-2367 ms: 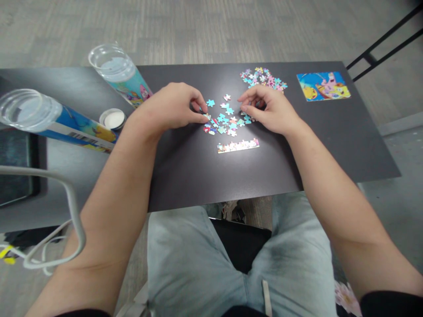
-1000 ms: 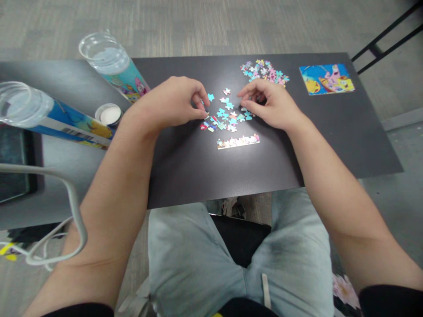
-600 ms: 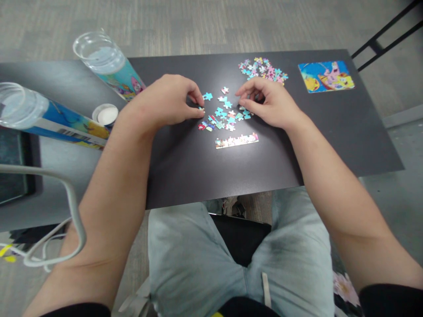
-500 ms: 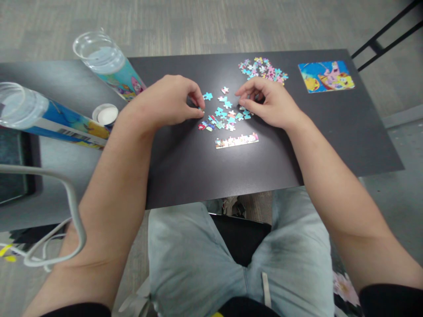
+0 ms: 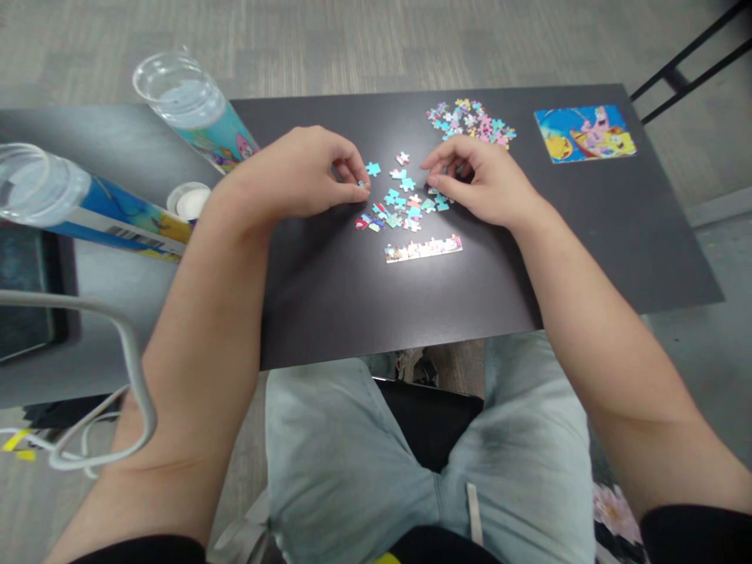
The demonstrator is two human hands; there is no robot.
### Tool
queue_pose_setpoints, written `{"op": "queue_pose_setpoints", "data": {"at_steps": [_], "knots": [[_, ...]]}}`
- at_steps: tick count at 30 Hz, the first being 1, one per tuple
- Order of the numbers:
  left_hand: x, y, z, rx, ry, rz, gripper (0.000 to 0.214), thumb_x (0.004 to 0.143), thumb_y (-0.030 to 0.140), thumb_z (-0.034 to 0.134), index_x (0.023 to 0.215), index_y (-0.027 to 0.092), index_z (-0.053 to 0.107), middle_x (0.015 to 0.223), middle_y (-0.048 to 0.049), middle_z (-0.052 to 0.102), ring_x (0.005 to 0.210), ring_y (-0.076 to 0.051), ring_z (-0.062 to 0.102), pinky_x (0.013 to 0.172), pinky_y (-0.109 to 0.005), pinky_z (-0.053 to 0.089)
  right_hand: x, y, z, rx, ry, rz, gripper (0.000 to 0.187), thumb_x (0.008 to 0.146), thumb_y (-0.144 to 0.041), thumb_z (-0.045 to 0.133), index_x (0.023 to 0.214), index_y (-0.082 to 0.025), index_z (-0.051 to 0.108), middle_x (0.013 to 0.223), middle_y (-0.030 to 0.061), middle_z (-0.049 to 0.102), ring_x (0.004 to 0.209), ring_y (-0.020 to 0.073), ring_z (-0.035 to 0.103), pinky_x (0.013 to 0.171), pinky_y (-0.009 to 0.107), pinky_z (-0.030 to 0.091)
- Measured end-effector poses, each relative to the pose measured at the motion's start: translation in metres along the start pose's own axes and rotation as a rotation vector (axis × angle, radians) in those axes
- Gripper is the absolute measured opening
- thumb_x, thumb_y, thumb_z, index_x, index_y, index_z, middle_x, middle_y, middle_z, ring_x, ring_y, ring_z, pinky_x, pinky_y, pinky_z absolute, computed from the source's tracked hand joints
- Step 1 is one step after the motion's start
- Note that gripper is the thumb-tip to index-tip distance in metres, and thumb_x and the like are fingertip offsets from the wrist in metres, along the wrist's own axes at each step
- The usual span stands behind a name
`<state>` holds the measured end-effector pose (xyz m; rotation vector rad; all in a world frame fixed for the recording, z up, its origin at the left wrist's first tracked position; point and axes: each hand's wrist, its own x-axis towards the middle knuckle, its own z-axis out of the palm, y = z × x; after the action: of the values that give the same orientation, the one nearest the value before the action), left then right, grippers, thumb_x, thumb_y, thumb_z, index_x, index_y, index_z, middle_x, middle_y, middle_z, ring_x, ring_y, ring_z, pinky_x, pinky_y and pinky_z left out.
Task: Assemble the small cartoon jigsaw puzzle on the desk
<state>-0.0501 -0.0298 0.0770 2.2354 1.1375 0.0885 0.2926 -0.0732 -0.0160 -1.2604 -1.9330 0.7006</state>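
Pinching a small teal puzzle piece (image 5: 363, 185) between thumb and forefinger, your left hand (image 5: 299, 172) is closed on it at the left edge of the scattered pieces (image 5: 403, 205) in the middle of the dark bench (image 5: 364, 290). Your right hand (image 5: 485, 184) rests at the right edge of that scatter with its fingers curled in; you cannot tell whether it grips anything. Just in front of the scatter lies a joined strip (image 5: 423, 249) of pieces. Farther back sits a second pile (image 5: 470, 121), and to its right a cartoon picture card (image 5: 584, 133). On your left lie two clear tubes (image 5: 197, 117) with cartoon wraps; the nearer one shows a barcode (image 5: 136, 235), its digits too small to read. A white lid (image 5: 188, 202) sits between them.
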Motion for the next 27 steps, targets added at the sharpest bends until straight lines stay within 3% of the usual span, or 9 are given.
{"op": "queue_pose_setpoints", "data": {"at_steps": [4, 12, 18, 22, 27], "knots": [[-0.005, 0.009, -0.004, -0.088, -0.115, 0.081, 0.061, 0.087, 0.089, 0.087, 0.12, 0.039, 0.097, 0.1, -0.001, 0.094, 0.123, -0.035, 0.074, 0.12, -0.057, 0.06, 0.0, -0.003, -0.001, 0.0, -0.012, 0.031, 0.035, 0.109, -0.068, 0.096, 0.123, -0.037, 0.089, 0.107, 0.0067, 0.088, 0.104, 0.0378, 0.084, 0.104, 0.057, 0.074], [-0.003, 0.021, 0.009, -0.074, -0.382, 0.073, 0.054, 0.088, 0.076, 0.087, 0.109, 0.027, 0.095, 0.1, -0.0032, 0.094, 0.103, -0.025, 0.081, 0.101, -0.041, 0.061, -0.001, -0.011, -0.001, 0.03, -0.021, 0.05, 0.049, 0.099, -0.084, 0.101, 0.118, -0.041, 0.087, 0.11, 0.0033, 0.091, 0.103, 0.0356, 0.077, 0.107, 0.057, 0.068], [-0.007, 0.031, 0.008, -0.046, -0.396, 0.074, 0.041, 0.087, 0.071, 0.088, 0.101, 0.033, 0.096, 0.099, -0.0021, 0.096, 0.101, -0.028, 0.082, 0.103, -0.045, 0.061, 0.0, -0.011, 0.0, 0.064, -0.031, 0.026, 0.062, 0.1, -0.097, 0.096, 0.118, -0.039, 0.088, 0.113, 0.0017, 0.091, 0.093, 0.0276, 0.062, 0.104, 0.054, 0.061], [-0.006, 0.032, 0.01, -0.05, -0.401, 0.074, 0.044, 0.085, 0.074, 0.089, 0.1, 0.034, 0.095, 0.094, -0.0016, 0.094, 0.105, -0.029, 0.082, 0.102, -0.044, 0.061, -0.001, -0.015, -0.002, 0.075, -0.038, 0.057, 0.057, 0.098, -0.093, 0.101, 0.117, -0.041, 0.087, 0.109, 0.0026, 0.089, 0.097, 0.0302, 0.062, 0.106, 0.056, 0.06], [-0.005, 0.034, 0.015, -0.063, -0.409, 0.035, 0.046, 0.084, 0.071, 0.091, 0.107, 0.031, 0.093, 0.098, -0.003, 0.094, 0.109, -0.029, 0.082, 0.106, -0.043, 0.061, 0.0, -0.014, -0.004, 0.065, -0.064, 0.01, 0.062, 0.104, -0.095, 0.094, 0.119, -0.035, 0.088, 0.112, 0.0034, 0.089, 0.092, 0.0262, 0.061, 0.1, 0.051, 0.058]]}}
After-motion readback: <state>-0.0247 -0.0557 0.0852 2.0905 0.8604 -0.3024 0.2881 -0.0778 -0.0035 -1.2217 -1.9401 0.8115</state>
